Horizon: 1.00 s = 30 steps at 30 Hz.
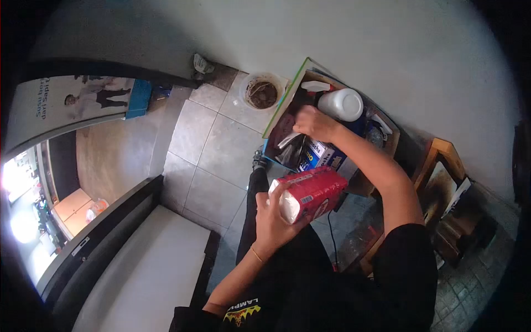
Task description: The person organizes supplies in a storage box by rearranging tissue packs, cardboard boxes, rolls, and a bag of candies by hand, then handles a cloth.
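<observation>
My left hand is closed around one end of a red plastic-wrapped tissue pack, which is held tilted in front of my body. The pack's white end shows beside my fingers. My right hand reaches into an open cardboard box with a green edge. Its fingers are curled in a pinch; what they hold is hidden, though a white strip lies just below them. Close to that hand are a white bottle standing bottom up, a white spray nozzle and a blue-and-white carton.
A tub with brown contents stands on the tiled floor left of the box. Wooden frames lean at the right. A black-edged white panel fills the lower left. A dark cable hangs below the box.
</observation>
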Available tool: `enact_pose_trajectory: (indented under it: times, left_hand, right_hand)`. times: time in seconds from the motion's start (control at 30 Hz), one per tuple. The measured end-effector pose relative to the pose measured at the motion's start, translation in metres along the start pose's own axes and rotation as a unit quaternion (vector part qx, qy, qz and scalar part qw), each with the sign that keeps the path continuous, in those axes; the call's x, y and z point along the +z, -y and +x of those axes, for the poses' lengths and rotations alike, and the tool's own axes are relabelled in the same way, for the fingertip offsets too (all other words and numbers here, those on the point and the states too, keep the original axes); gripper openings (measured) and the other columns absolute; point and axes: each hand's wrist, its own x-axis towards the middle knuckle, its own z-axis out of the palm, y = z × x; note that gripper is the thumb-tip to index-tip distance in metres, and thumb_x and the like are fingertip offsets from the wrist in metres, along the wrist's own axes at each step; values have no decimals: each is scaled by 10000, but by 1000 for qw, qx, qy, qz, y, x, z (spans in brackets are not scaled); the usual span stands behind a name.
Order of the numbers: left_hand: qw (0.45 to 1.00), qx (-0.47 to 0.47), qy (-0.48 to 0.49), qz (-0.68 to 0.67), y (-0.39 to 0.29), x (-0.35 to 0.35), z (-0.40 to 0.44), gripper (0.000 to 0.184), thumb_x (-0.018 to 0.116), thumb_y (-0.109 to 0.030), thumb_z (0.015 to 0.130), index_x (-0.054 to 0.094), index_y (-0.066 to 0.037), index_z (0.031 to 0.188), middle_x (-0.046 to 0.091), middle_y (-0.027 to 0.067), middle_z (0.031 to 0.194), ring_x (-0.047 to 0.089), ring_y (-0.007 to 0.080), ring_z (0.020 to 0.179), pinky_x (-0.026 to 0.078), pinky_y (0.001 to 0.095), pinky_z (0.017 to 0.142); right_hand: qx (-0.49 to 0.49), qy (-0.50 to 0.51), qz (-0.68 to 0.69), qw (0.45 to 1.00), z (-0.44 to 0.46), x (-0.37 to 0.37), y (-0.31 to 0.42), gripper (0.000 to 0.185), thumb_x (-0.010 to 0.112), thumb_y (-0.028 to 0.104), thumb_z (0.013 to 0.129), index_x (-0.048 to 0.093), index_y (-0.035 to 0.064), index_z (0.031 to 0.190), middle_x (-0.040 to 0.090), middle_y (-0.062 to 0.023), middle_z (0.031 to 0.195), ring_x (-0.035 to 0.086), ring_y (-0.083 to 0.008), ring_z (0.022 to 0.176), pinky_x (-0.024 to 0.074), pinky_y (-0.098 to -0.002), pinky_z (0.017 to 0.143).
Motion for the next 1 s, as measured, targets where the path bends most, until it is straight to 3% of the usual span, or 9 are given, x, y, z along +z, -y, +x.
enact_pose_trajectory:
  times: [0.2,0.3,0.47,0.57,0.6,0.7,0.87,0.93,1.0]
  left_hand:
    - [999,-6,-2,44,6,0,2,788,800,-252,515,404,-145,1187,432,169,957,453,327,881,422,397,759]
    - [998,-13,-7,55,11,2,-1,786,799,-251,514,405,-161,1188,432,169,959,455,330,884,426,403,755]
    - [998,-6,-18,53,8,3,-1,803,805,-257,503,403,-160,1192,432,170,964,457,333,892,427,407,755]
    - [998,-1,-28,53,10,1,1,821,812,-259,494,400,-148,1195,431,170,965,458,332,894,424,405,761]
    - [998,-1,-34,53,13,0,-1,831,816,-259,488,398,-143,1197,431,170,966,459,331,895,422,404,765]
    - [998,1,-33,62,16,-5,-6,848,823,-261,480,395,-121,1198,432,167,973,458,326,910,417,404,778]
    - [997,-28,-21,74,16,-23,-16,883,825,-249,485,363,-63,1214,439,155,1027,461,301,971,411,394,818]
    - [996,-43,-18,77,25,-35,-25,893,823,-242,490,348,-51,1221,442,152,1048,463,292,987,412,389,830]
    - [997,-45,-30,-49,44,-37,-35,882,815,-209,490,344,-56,1219,440,153,1058,460,287,989,405,385,837]
  right_hand:
    - [-44,-42,17,998,12,-19,7,95,464,156,751,541,164,805,555,17,861,501,-176,946,316,-418,916]
    - [-4,-7,-66,998,26,-5,2,179,466,133,756,535,180,914,524,10,996,399,-201,1110,240,-494,987]
    - [75,92,-146,982,32,0,17,233,427,146,787,504,228,991,470,-24,1079,328,-237,1168,213,-533,975]
    - [114,-44,-123,985,20,-11,35,412,505,110,748,436,236,1134,370,-76,1217,323,-298,1180,200,-531,998]
    - [116,-44,-122,985,18,-14,42,412,505,110,748,436,236,1134,370,-76,1217,323,-298,1180,200,-531,998]
    - [244,-74,-41,966,17,-22,60,575,563,66,695,373,207,1219,268,-127,1299,291,-358,1196,191,-552,990]
    - [341,-165,44,924,-11,-7,88,646,624,72,653,356,148,1236,277,-145,1309,283,-379,1197,191,-570,977]
    - [428,-220,56,875,-35,3,96,627,640,168,681,354,128,1237,310,-143,1297,289,-374,1194,198,-583,963]
    - [471,-249,62,844,-45,11,97,626,648,216,694,353,117,1238,326,-142,1291,293,-372,1193,201,-589,956]
